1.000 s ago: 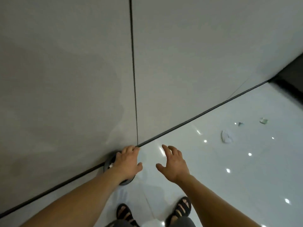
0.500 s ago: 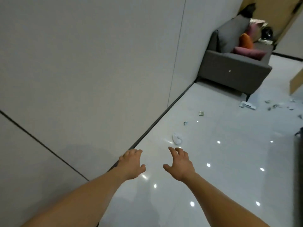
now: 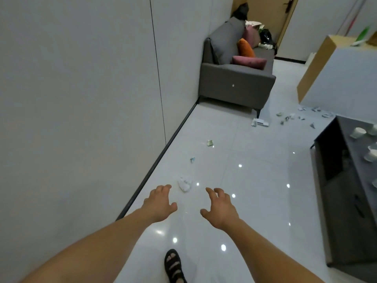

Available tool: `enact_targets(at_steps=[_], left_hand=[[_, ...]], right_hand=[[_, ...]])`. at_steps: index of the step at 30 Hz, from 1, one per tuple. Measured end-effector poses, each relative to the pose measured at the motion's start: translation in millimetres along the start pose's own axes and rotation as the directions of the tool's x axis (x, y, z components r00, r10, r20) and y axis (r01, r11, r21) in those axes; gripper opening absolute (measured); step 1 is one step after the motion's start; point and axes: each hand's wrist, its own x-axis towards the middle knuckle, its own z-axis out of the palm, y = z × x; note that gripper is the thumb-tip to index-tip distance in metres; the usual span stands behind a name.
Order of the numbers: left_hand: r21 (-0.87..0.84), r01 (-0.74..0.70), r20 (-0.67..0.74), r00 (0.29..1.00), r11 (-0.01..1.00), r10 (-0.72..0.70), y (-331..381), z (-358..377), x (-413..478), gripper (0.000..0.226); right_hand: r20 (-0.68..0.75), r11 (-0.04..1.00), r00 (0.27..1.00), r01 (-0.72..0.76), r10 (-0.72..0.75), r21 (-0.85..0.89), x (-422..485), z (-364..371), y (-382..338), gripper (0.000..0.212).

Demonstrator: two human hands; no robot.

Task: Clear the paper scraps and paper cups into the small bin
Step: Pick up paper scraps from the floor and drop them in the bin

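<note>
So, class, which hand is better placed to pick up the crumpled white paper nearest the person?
Probably the left hand: its fingers are nearer the crumpled white paper than the right hand. Both are empty.

Left hand (image 3: pixel 160 203) and right hand (image 3: pixel 221 209) empty, crumpled paper scrap (image 3: pixel 185 183) ahead, glossy floor (image 3: pixel 255 180)

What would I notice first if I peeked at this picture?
The left hand and right hand reach out low in the middle, with a crumpled paper on the shiny floor just ahead. Farther back stands a grey sofa with an orange cushion, scraps scattered near its foot.
</note>
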Motion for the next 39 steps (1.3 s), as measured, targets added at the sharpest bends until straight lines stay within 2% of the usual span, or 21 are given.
enact_targets(at_steps=[6, 10, 18, 27, 33, 39], left_hand=[[-0.089, -0.015, 0.042, 0.999, 0.996, 0.019, 27.5, -23.8, 94.4, 0.074], [-0.088, -0.019, 0.028, 0.999, 0.996, 0.022, 47.8, -46.8, 151.2, 0.072], [-0.145, 0.102, 0.013, 0.995, 0.984, -0.101, 96.0, -66.0, 257.2, 0.07], [-0.388, 0.328, 0.018, 0.937, 0.861, -0.349, 137.9, -71.2, 329.3, 0.067], [-0.474, 0.436, 0.06, 0.883, 0.765, -0.466, 111.2, -75.6, 382.3, 0.068], [-0.537, 0.503, 0.116, 0.839, 0.677, -0.531, 77.5, -74.1, 455.2, 0.068]], right_hand=[[0.02, 0.999, 1.0, -0.014, 0.014, -0.032, 81.3, -43.9, 25.9, 0.079], [-0.005, 1.0, 1.0, -0.023, 0.023, -0.018, 137.0, -73.8, 41.4, 0.078], [0.059, 0.994, 0.996, 0.076, -0.071, -0.08, 268.1, -124.5, 87.4, 0.078], [0.193, 0.958, 0.96, 0.236, -0.203, -0.166, 423.0, -187.2, 109.1, 0.078], [0.305, 0.921, 0.911, 0.342, -0.277, -0.187, 503.4, -175.1, 76.0, 0.076], [0.377, 0.9, 0.886, 0.372, -0.272, -0.225, 584.6, -148.6, 59.0, 0.075]])
